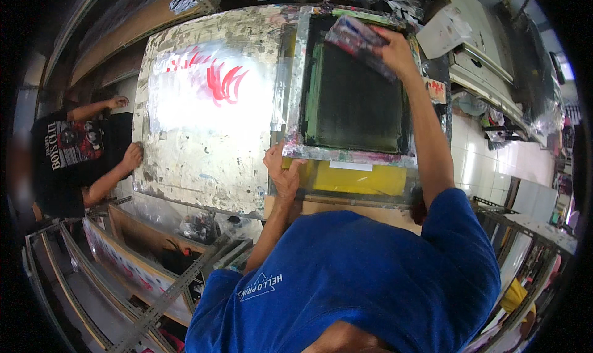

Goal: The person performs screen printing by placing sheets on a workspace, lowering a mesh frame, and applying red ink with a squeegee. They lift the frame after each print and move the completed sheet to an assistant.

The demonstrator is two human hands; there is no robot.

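A screen-printing frame (295, 99) with a dark mesh (358, 106) lies on the right part of the work table, its rim smeared with ink. My right hand (395, 53) reaches over the mesh to its far edge and grips an ink-stained squeegee (358, 39), slightly blurred and slanted across the frame. At the near left corner of the frame, my left hand (283, 170) has its fingers closed on the rim. Beneath the frame's near edge show a yellow panel (361, 180) and a small white strip (351, 165).
Left of the frame, a stained pale board (197, 174) carries a glossy white sheet (185, 106) with red strokes. Another person (80, 149) stands at its left edge, one hand on it. Metal shelving (148, 316) fills the lower left. A white plastic container (443, 31) stands at the far right.
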